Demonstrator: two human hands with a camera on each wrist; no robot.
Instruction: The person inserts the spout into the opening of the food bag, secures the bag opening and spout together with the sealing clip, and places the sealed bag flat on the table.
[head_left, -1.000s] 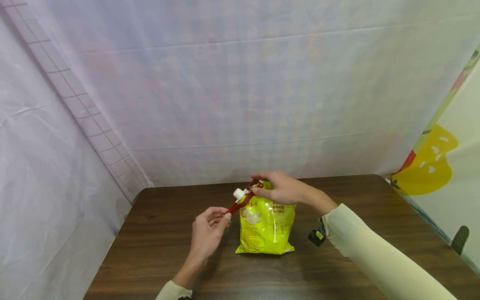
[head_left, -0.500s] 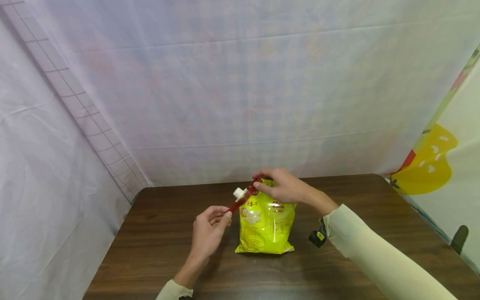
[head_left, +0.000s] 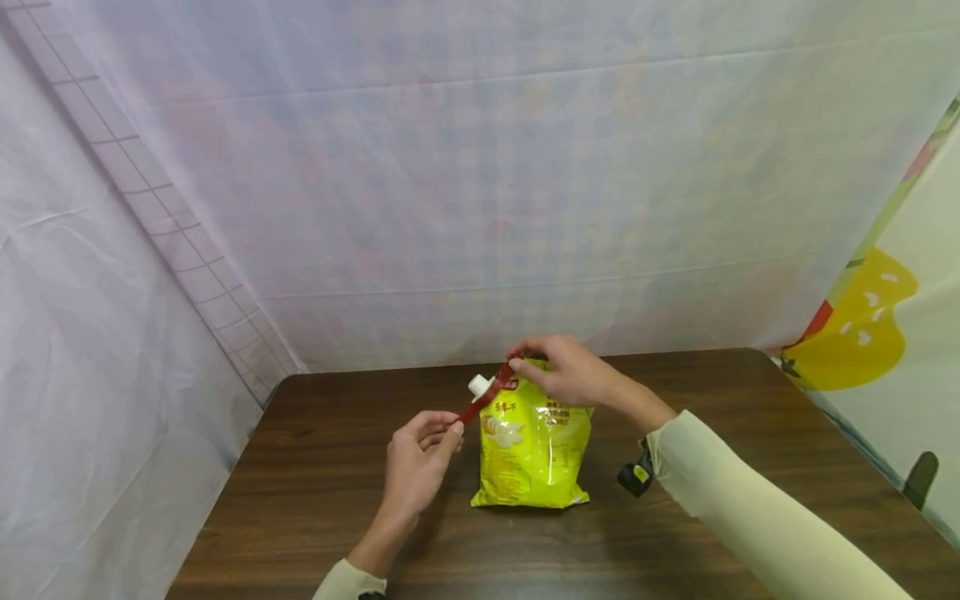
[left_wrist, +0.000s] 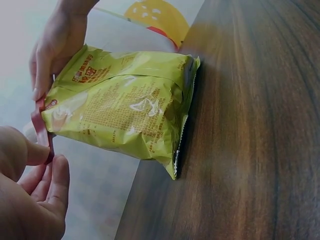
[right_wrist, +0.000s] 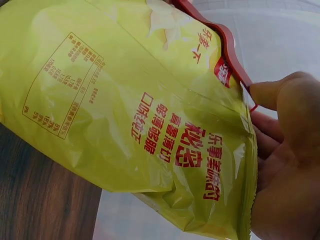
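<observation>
A yellow chip bag point(head_left: 532, 458) stands upright on the brown table point(head_left: 315, 500). Across its top left corner runs a red sealing clip point(head_left: 486, 398) with a white spout cap point(head_left: 478, 385) on its far side. My left hand point(head_left: 418, 462) pinches the clip's lower left end between thumb and fingers. At the clip's upper end, my right hand point(head_left: 573, 371) holds on, thumb in front and fingers behind the bag's top edge. The right wrist view shows the red clip point(right_wrist: 229, 42) lying along the bag's edge, right up to the thumb point(right_wrist: 265, 94).
A pale curtain point(head_left: 525, 208) hangs behind the table, and a white sheet point(head_left: 97, 375) hangs at the left. To the right is a cloth with a yellow printed shape point(head_left: 855, 333). A black wrist device point(head_left: 636, 475) sits by the right sleeve.
The clip's two red arms, apart near my right hand a second ago, now lie together as one bar. My right hand has shifted slightly up; the left has hardly moved.
</observation>
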